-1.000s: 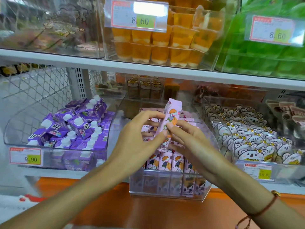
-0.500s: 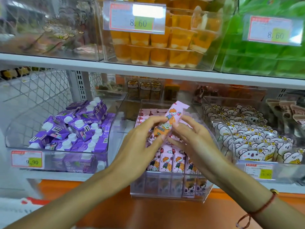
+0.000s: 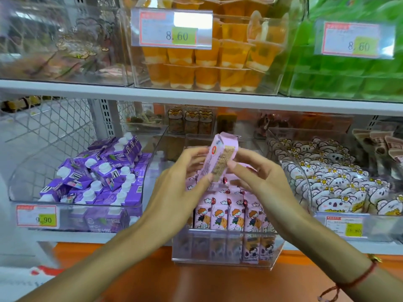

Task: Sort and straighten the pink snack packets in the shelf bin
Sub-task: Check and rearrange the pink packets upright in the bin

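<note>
A clear shelf bin in the middle of the lower shelf holds a row of upright pink snack packets with a cartoon child printed on them. Above the row, one pink packet is tilted, its narrow printed side facing me. My left hand grips its lower left edge with thumb and fingers. My right hand pinches its right side. Packets behind my hands are hidden.
A bin of purple drink cartons stands to the left, a bin of white koala-print packets to the right. Orange jelly cups and green packs fill the upper shelf. Price tags hang on the bin fronts.
The held packet has been rotated in my hands: its cartoon front faced me earlier, now its narrow side does. Both hands stayed above the bin.
</note>
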Action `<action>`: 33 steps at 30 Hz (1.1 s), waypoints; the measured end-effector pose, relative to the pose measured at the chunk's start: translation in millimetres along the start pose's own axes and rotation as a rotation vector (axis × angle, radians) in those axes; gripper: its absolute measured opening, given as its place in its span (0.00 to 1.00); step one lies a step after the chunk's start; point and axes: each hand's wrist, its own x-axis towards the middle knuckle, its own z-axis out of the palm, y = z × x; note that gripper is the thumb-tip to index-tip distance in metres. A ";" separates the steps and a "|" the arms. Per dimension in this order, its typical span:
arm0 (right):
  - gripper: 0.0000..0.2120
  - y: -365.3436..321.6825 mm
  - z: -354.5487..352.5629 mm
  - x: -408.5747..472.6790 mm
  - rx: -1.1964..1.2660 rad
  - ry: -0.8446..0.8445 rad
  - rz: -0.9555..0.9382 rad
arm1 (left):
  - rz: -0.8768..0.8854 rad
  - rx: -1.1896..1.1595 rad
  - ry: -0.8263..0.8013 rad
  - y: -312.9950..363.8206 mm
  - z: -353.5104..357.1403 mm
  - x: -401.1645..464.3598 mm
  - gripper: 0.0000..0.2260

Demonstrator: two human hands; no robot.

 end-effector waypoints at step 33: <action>0.19 -6.8 8.1 -5.0 0.009 -0.002 -0.112 | 0.170 0.120 0.125 19.2 -7.6 -0.2 0.17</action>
